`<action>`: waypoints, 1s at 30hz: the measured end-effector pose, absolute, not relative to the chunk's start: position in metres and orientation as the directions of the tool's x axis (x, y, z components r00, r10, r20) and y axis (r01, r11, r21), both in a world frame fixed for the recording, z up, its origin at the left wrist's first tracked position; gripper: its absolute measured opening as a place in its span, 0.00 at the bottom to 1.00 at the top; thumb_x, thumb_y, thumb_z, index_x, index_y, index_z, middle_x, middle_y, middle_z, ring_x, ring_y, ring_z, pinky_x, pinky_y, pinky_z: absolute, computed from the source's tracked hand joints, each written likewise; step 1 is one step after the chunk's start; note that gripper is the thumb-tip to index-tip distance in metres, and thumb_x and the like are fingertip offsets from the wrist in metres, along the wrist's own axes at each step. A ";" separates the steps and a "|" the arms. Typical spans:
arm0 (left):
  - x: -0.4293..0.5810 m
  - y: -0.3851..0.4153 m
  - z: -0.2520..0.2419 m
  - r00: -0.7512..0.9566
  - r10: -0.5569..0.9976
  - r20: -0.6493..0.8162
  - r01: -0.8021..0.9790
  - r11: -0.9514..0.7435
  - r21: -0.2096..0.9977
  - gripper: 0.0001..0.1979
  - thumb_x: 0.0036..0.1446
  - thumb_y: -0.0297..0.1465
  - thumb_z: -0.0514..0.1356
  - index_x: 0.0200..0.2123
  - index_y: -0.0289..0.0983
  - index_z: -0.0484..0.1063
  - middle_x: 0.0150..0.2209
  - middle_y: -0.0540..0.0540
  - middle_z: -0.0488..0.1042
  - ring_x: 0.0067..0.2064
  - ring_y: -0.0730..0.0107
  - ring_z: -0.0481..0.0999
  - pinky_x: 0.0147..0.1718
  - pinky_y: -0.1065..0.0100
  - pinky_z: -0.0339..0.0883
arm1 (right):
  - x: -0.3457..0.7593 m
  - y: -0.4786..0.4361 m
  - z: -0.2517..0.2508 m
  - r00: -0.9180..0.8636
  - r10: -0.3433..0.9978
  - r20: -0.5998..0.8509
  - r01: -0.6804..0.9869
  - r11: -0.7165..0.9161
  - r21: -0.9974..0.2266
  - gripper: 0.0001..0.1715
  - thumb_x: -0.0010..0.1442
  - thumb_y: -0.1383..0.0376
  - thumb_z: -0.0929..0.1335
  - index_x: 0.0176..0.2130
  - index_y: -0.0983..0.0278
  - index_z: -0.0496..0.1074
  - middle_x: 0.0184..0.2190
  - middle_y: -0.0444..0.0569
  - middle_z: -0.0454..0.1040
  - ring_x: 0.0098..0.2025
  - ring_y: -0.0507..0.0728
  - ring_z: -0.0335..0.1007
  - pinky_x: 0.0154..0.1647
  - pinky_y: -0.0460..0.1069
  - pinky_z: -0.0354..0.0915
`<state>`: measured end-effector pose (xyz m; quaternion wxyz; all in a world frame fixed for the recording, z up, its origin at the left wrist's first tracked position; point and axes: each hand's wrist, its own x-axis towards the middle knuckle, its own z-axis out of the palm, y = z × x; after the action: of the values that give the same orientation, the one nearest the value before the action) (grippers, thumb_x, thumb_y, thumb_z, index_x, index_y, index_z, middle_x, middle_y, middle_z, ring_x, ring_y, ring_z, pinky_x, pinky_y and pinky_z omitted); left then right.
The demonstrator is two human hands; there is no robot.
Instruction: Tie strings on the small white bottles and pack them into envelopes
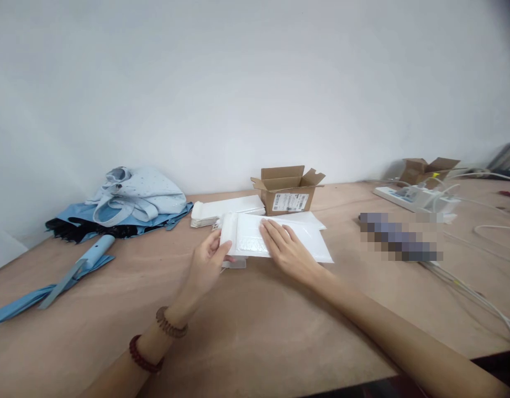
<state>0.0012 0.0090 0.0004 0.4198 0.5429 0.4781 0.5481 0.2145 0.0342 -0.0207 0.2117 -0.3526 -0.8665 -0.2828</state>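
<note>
Padded envelope (246,232), one, clamped by left hand (207,262); right hand (288,249) spread flat atop.

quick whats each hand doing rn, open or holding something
Left hand: closed on the left edge of the white padded envelope.
Right hand: open, lying flat on top of the same envelope.

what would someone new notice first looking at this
The eye lands on the middle of the wooden table, where the left hand grips the left edge of a white padded mailer and the right hand lies flat on it. Just behind stands an open cardboard box beside a stack of white mailers. At far left lie a light blue bag and a blue umbrella.
</note>
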 end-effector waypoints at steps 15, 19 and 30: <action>0.011 0.001 -0.010 0.220 0.967 0.132 -0.034 -0.128 0.991 0.18 0.49 0.33 0.64 0.44 0.35 0.72 0.38 0.45 0.78 0.38 0.66 0.77 0.39 0.67 0.71 | 0.224 0.030 -0.009 -0.645 0.549 0.531 0.721 0.668 0.185 0.52 0.49 0.47 0.65 0.62 0.73 0.48 0.57 0.72 0.54 0.60 0.74 0.46 0.56 0.70 0.43; 0.010 0.002 -0.011 0.203 0.973 0.110 0.060 -0.125 0.990 0.13 0.51 0.38 0.63 0.36 0.34 0.74 0.31 0.46 0.78 0.31 0.67 0.76 0.27 0.71 0.69 | 0.226 0.031 -0.008 -0.660 0.497 0.564 0.694 0.691 0.203 0.50 0.48 0.49 0.66 0.61 0.72 0.51 0.55 0.70 0.54 0.57 0.73 0.49 0.55 0.68 0.46; 0.001 0.013 -0.014 0.138 0.990 0.029 0.073 -0.039 0.997 0.15 0.53 0.41 0.60 0.30 0.34 0.71 0.25 0.46 0.75 0.20 0.74 0.70 0.18 0.73 0.63 | 0.232 0.034 -0.007 -0.594 0.447 0.669 0.724 0.659 0.204 0.28 0.55 0.63 0.67 0.54 0.66 0.63 0.51 0.64 0.62 0.52 0.67 0.57 0.50 0.61 0.55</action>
<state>0.0008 0.0130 -0.0136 0.5054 0.5601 0.4743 0.4537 0.2316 0.0337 -0.0068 0.2956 -0.3398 -0.8614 -0.2349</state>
